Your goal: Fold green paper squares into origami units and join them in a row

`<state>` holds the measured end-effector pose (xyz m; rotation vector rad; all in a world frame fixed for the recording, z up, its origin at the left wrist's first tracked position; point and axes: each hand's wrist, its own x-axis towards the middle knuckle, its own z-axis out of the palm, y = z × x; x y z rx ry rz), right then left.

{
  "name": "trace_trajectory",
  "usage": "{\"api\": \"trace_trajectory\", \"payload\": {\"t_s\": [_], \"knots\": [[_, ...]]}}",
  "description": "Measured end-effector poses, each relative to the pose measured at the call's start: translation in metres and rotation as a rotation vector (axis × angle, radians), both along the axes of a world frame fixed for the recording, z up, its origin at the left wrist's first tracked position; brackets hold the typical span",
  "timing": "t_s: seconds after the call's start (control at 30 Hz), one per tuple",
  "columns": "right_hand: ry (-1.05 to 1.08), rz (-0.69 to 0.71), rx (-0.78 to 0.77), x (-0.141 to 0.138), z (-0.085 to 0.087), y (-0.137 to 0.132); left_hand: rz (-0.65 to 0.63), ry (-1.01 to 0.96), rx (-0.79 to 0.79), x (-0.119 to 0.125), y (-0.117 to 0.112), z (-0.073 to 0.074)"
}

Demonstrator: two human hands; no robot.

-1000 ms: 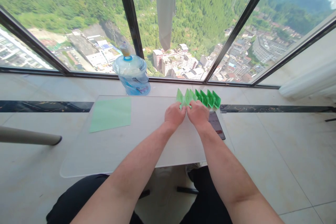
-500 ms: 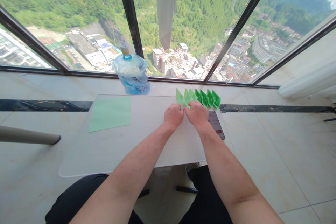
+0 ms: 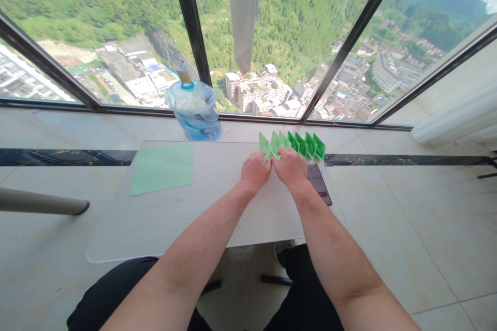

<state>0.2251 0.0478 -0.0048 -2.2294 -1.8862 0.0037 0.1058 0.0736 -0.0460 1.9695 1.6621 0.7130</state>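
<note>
Side by side at the far right part of the white table (image 3: 209, 217), my left hand (image 3: 256, 170) and my right hand (image 3: 291, 166) are closed, their thumbs nearly touching. Both pinch the near edge of light green folded paper (image 3: 274, 140), which stands in pointed zigzag shapes. What lies between the fingertips is largely hidden. Darker green folded paper (image 3: 308, 146) continues the row to the right, just beyond my right hand. A flat light green sheet of paper (image 3: 162, 169) lies well to the left of my hands.
A dark phone (image 3: 320, 185) with a timer on its screen lies beside my right wrist. Behind the table, a large clear blue water bottle (image 3: 196, 114) stands on the floor by the window. A grey pole (image 3: 42, 201) reaches in from the left.
</note>
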Motion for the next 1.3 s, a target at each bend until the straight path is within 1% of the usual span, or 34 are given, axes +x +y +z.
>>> {"api": "trace_trajectory", "payload": {"t_s": [0.13,0.2,0.27,0.37,0.43,0.5,0.57,0.67,0.7,0.77,0.83,0.93,1.03,1.17,1.23,1.3], "knots": [[0.015,0.005,0.027,-0.006,0.004,-0.001,0.013,0.002,0.023,-0.006,-0.004,0.004],[0.02,0.024,0.042,-0.012,0.006,-0.003,0.014,0.009,0.044,-0.015,-0.007,0.009],[0.031,0.063,0.044,-0.023,0.008,-0.007,0.003,0.028,0.071,-0.028,-0.011,0.016],[0.075,0.166,0.0,-0.047,0.007,-0.016,-0.035,0.087,0.099,-0.059,-0.016,0.031],[0.104,0.24,-0.058,-0.067,0.005,-0.024,-0.042,0.138,0.068,-0.085,-0.02,0.041],[0.115,0.308,-0.112,-0.089,0.001,-0.032,-0.027,0.178,0.044,-0.115,-0.024,0.05],[0.123,0.36,-0.148,-0.109,-0.003,-0.039,0.021,0.204,0.034,-0.146,-0.028,0.054],[0.124,0.386,-0.186,-0.136,-0.007,-0.042,0.123,0.222,0.043,-0.193,-0.034,0.052],[0.127,0.391,-0.194,-0.144,-0.008,-0.04,0.171,0.217,0.03,-0.208,-0.035,0.05],[0.143,0.409,-0.202,-0.16,-0.009,-0.036,0.227,0.195,-0.024,-0.234,-0.036,0.046],[0.176,0.445,-0.201,-0.175,-0.01,-0.03,0.26,0.187,-0.034,-0.256,-0.036,0.043],[0.215,0.524,-0.19,-0.196,-0.01,-0.02,0.316,0.202,-0.048,-0.281,-0.034,0.042],[0.214,0.612,-0.159,-0.21,-0.011,-0.013,0.361,0.222,-0.059,-0.296,-0.032,0.04],[0.117,0.77,-0.153,-0.217,-0.013,-0.004,0.337,0.256,-0.039,-0.303,-0.03,0.032],[0.061,0.805,-0.177,-0.218,-0.014,0.0,0.332,0.268,-0.034,-0.303,-0.029,0.029],[0.039,0.807,-0.198,-0.22,-0.014,0.001,0.34,0.272,-0.048,-0.302,-0.028,0.026]]}}
